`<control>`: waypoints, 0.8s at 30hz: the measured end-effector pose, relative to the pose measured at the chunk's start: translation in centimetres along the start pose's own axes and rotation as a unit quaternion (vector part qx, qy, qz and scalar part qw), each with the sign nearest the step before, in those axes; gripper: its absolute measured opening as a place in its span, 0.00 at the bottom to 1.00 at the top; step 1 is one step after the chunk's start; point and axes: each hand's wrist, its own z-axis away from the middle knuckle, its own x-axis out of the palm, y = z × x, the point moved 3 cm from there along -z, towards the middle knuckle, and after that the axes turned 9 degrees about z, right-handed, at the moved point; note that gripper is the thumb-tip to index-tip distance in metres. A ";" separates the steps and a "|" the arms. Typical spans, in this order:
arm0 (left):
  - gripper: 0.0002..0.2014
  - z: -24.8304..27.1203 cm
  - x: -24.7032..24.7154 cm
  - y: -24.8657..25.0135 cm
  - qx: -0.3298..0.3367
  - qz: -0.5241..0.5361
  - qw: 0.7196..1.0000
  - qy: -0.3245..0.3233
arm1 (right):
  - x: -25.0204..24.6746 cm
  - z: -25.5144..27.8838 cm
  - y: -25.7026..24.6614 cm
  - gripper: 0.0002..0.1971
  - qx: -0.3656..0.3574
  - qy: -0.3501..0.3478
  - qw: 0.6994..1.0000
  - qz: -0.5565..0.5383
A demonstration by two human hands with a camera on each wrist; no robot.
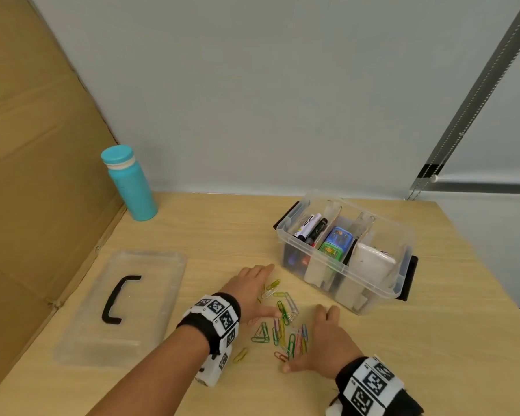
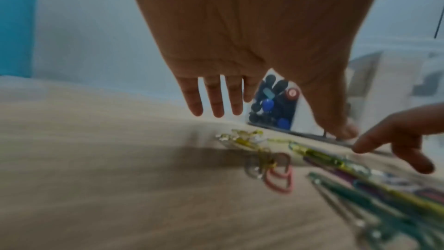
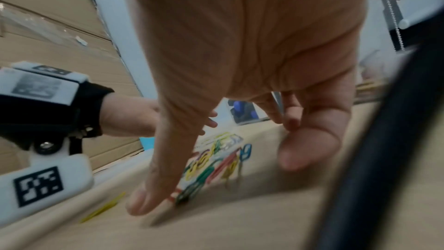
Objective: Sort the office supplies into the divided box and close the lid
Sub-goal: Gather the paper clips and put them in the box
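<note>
Several coloured paper clips (image 1: 282, 322) lie scattered on the wooden table between my two hands. My left hand (image 1: 254, 291) lies flat at their left with straight fingers (image 2: 216, 100), touching the table. At the right of the pile, my right hand (image 1: 318, 340) has its fingers spread and its thumb (image 3: 144, 193) on the clips (image 3: 211, 164). Neither hand holds anything. Just beyond the clips (image 2: 319, 159) stands the clear divided box (image 1: 376, 283), open, with markers (image 1: 311, 225), a blue and green item (image 1: 335, 243) and a white item (image 1: 371, 261) in its compartments.
The clear lid (image 1: 150, 283) with a black handle lies flat at the left of the table. A teal bottle (image 1: 129, 184) stands at the back left beside a cardboard wall (image 1: 36, 163). The table's right edge runs just past the box.
</note>
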 end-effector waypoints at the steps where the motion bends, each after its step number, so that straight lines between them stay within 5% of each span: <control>1: 0.53 -0.2 0.2 -0.2 0.005 -0.017 1.000 -0.026 | 0.3 0.1 0.0 0.66 0.003 -0.006 1.000 0.006; 5: 0.55 0.8 1.0 -0.9 0.054 -0.078 0.993 -0.069 | 0.8 -0.3 -1.5 0.64 -0.032 0.004 0.999 0.024; 10: 0.53 3.5 2.1 -1.7 0.060 -0.089 0.991 -0.085 | 0.6 -1.5 -3.4 0.47 -0.070 0.029 0.997 0.001; 16: 0.33 3.8 2.6 -1.0 0.028 0.013 0.999 0.022 | 0.9 -2.1 -4.2 0.21 -0.119 0.045 0.992 -0.015; 24: 0.19 3.1 2.7 0.9 -0.041 -0.092 0.994 0.037 | 0.5 -2.4 -3.9 0.12 -0.115 0.098 0.988 -0.014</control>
